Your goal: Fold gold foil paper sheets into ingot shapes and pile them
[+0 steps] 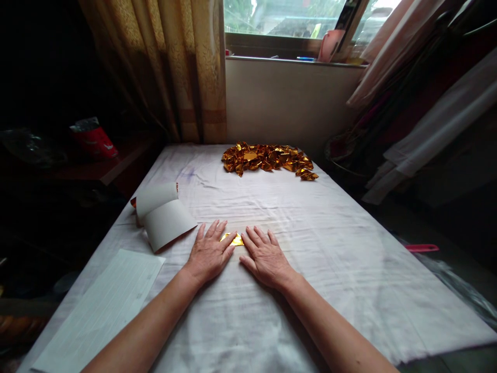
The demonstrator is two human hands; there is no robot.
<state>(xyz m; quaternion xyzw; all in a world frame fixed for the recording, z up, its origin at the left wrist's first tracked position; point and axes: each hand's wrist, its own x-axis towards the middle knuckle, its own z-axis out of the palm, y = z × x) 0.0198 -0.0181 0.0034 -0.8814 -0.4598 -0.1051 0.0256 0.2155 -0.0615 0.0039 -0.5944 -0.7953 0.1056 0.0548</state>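
Observation:
My left hand (212, 251) lies flat on the white cloth of the table (334, 243), fingers spread. Under its index finger is a small piece of shiny gold foil paper (235, 240), seemingly folded flat. My right hand (266, 254) rests flat on the other side, its fingers stretched forward and its index fingertip at the foil's right end. Parts of the foil are hidden beneath my fingers. At the table's far end lies a pile of folded gold foil pieces (267, 157); one foil piece (307, 175) sits at its right front edge.
Curled sheets with pale backs (171, 223) lie left of my left hand. A lined paper sheet (101, 305) is at the table's left edge. A gold curtain (186, 67) and a window (279, 18) are behind. Clothes (438, 124) hang at right; a red packet (95, 139) stands left.

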